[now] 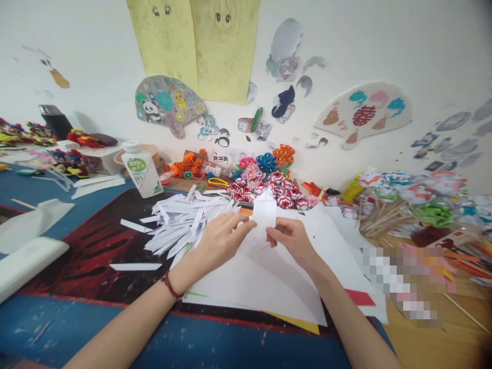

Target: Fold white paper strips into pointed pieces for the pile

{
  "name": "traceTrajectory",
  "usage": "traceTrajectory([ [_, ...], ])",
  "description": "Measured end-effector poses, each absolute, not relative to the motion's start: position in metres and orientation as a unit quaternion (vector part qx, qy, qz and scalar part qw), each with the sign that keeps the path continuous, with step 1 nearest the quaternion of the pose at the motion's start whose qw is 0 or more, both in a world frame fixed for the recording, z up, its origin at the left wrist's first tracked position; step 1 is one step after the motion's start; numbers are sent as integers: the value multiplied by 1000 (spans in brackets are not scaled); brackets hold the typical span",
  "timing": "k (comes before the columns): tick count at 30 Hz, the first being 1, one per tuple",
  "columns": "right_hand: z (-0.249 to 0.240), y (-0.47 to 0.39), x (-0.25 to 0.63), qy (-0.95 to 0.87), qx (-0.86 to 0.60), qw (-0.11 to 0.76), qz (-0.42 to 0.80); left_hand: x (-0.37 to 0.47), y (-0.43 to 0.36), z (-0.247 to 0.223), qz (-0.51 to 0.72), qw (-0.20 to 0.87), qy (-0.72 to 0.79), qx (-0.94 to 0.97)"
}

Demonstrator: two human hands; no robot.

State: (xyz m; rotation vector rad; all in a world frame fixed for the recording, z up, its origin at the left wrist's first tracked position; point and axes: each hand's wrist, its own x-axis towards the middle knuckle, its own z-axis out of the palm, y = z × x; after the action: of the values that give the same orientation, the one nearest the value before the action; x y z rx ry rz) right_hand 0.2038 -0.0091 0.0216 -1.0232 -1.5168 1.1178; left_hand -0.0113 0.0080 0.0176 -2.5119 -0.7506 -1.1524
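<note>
Between both hands a small folded piece of white paper [264, 212] is held upright, its top narrowing to a point. My left hand [223, 233] pinches its left edge between thumb and fingers. On the right edge, my right hand [290, 238] grips it with the thumb in front and the fingers curled. Beneath the hands lie large white paper sheets [246, 284]. A heap of folded white paper strips [175, 225] sits just left of my left hand, with a single strip [135, 267] lying apart nearer to me.
Behind the hands stand red-and-white paper flowers [282, 189]. A white bottle [142, 171] is at the back left, and a white oblong object [31, 264] at the left edge. Wooden sticks [388, 218] and more flowers [434, 212] crowd the right side. Part of the right is pixelated.
</note>
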Motion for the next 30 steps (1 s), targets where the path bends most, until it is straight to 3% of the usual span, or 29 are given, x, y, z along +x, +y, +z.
traceTrajectory([
  [4, 22, -9, 204, -642, -409, 453, 463, -16, 7, 16, -361, 213, -207, -884],
  [8, 21, -8, 204, -656, -410, 432, 463, -16, 4, 18, -348, 209, -184, -895],
  [19, 22, -12, 200, -637, -399, 434, 496, -3, 6, 20, -410, 0, -301, -861],
  [30, 19, -12, 196, -626, -383, 433, 523, 1, 0, 17, -382, -183, -374, -825],
])
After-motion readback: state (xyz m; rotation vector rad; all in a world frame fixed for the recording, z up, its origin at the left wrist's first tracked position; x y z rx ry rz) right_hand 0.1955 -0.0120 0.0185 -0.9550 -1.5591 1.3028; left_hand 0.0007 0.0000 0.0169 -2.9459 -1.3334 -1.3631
